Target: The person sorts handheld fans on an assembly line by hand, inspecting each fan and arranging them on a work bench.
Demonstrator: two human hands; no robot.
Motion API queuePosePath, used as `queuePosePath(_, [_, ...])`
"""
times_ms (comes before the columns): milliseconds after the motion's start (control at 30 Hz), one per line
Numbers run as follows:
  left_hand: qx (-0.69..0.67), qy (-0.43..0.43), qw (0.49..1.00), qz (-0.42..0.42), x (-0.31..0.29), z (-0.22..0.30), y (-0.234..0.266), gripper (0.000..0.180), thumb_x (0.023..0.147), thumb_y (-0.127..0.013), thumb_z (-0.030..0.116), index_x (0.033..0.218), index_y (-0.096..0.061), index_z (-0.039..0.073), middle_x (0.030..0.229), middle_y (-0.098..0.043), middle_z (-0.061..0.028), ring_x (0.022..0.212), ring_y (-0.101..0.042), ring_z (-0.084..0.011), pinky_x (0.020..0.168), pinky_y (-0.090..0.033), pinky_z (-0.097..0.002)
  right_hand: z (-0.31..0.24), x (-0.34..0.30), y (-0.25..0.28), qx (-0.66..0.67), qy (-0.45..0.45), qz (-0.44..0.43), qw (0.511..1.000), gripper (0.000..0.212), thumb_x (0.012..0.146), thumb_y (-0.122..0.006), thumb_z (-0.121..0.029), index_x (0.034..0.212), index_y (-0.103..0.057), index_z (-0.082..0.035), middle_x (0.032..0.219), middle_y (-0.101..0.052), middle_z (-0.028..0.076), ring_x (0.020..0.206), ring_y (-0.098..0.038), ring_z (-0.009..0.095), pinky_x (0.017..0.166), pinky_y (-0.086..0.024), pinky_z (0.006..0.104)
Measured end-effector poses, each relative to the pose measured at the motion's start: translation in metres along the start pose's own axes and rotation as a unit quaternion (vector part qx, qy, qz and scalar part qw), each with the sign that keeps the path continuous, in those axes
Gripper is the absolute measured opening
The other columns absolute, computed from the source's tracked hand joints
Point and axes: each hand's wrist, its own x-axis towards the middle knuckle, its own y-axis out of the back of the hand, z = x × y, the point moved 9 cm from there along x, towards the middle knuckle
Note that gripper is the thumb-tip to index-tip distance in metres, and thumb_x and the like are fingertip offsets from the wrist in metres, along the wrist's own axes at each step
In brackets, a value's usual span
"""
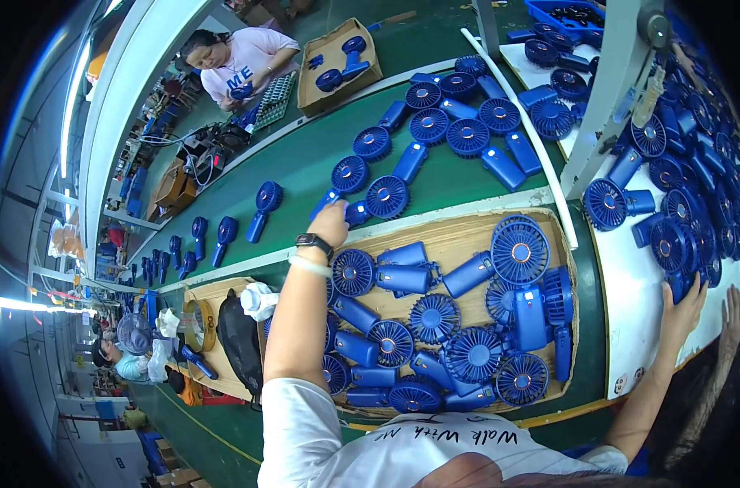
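My left hand (331, 223), with a black watch on its wrist, reaches over to the green conveyor belt (305, 167) and closes on the handle of a blue handheld fan (384, 198) lying there. Below my arm sits a flat cardboard tray (455, 240) heaped with several blue fans (518, 252). My right hand (684, 304) lies flat and open on the white table (630, 325) at the right, its fingertips touching a pile of blue fans (675, 244). It holds nothing.
More blue fans lie in rows along the belt (459, 122). A person in a pale shirt (244, 61) works opposite, beside a cardboard box (337, 57) holding fans. A white post (614, 89) rises at right. A black bag (240, 337) and a tape roll (198, 325) lie left.
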Motion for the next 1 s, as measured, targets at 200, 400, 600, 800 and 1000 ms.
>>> queuePosePath(200, [0.082,-0.006,0.996,-0.034,0.025,0.010,-0.024,0.050,0.071,-0.066,0.012,0.117,-0.049,0.005,0.116,-0.055,-0.0197,0.107,-0.051,-0.0361,0.088,-0.042,-0.0445,-0.014,-0.018,0.009,-0.012,0.001,-0.020,1.000,0.067,0.080,-0.063,-0.039,0.133,-0.037,-0.008,0.137,-0.033,0.021,0.126,-0.032,0.038,0.100,-0.032,0.0470])
queuePosePath(400, [0.084,-0.035,0.996,0.012,0.000,0.042,-0.009,0.036,0.083,-0.047,0.009,0.119,-0.047,0.009,0.107,-0.055,-0.0180,0.104,-0.055,-0.0322,0.087,-0.043,-0.0487,-0.023,-0.032,0.004,-0.086,0.000,-0.023,0.996,0.065,0.084,-0.059,-0.034,0.138,-0.029,-0.013,0.142,-0.027,0.018,0.130,-0.026,0.039,0.098,-0.028,0.0579])
queuePosePath(600, [0.073,-0.047,0.971,0.222,-0.050,0.038,0.057,0.051,0.075,-0.064,0.011,0.122,-0.045,0.007,0.112,-0.052,-0.0160,0.099,-0.054,-0.0337,0.083,-0.044,-0.0457,-0.045,-0.032,0.026,-0.050,-0.025,-0.059,0.997,0.068,0.081,-0.062,-0.027,0.139,-0.027,-0.014,0.143,-0.025,0.017,0.131,-0.023,0.041,0.098,-0.027,0.0603])
queuePosePath(800, [-0.927,-0.061,0.370,-0.019,-0.168,0.071,0.029,0.043,0.095,-0.037,0.036,0.124,-0.041,0.004,0.111,-0.054,-0.0160,0.090,-0.056,-0.0206,0.071,-0.051,-0.0333,-0.066,-0.027,0.060,0.071,0.038,-0.026,0.996,0.058,0.080,-0.063,-0.015,0.132,-0.038,-0.008,0.138,-0.031,0.020,0.128,-0.027,0.041,0.103,-0.025,0.0501])
queuePosePath(1000, [-0.970,-0.107,0.210,-0.062,-0.220,0.081,-0.003,0.046,0.096,-0.032,0.038,0.124,-0.043,0.004,0.120,-0.050,-0.0197,0.097,-0.056,-0.0252,0.079,-0.047,-0.0390,-0.239,-0.003,0.131,0.280,0.198,-0.053,0.938,0.051,0.080,-0.061,-0.005,0.127,-0.043,-0.004,0.136,-0.033,0.021,0.126,-0.032,0.036,0.105,-0.025,0.0410])
